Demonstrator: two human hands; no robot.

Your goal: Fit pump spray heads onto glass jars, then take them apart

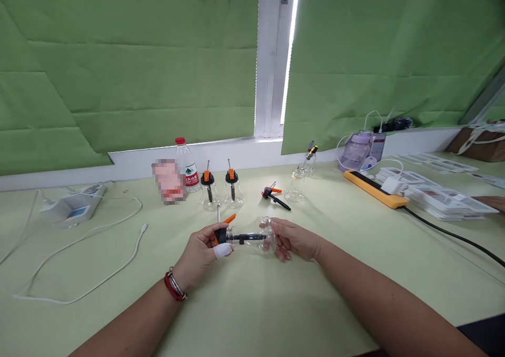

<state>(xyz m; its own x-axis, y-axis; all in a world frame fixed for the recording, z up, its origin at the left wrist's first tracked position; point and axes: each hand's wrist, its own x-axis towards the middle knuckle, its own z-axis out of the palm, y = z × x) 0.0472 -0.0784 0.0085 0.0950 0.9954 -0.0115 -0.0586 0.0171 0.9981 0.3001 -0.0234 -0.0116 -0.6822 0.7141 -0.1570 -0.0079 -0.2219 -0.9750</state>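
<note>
A clear bottle (254,244) lies on its side in the air just above the table, held between both hands. My left hand (203,249), its thumb wrapped in white, is closed around the black cap (221,235) with an orange lever and thin metal rod at the neck. From the cap a black tube (252,237) runs inside the bottle. My right hand (294,237) grips the bottle's wide base. Behind stand two similar capped bottles (210,200). A loose cap (275,196) with lever and tube lies beside an uncapped bottle (294,192).
At the back are a red-capped water bottle (191,172), a blurred pink thing (168,180) and a jar of tools (310,163). A purple jug (354,152), orange power strip (374,189) and stacked white frames (434,195) sit right. A white cable (118,273) curls left.
</note>
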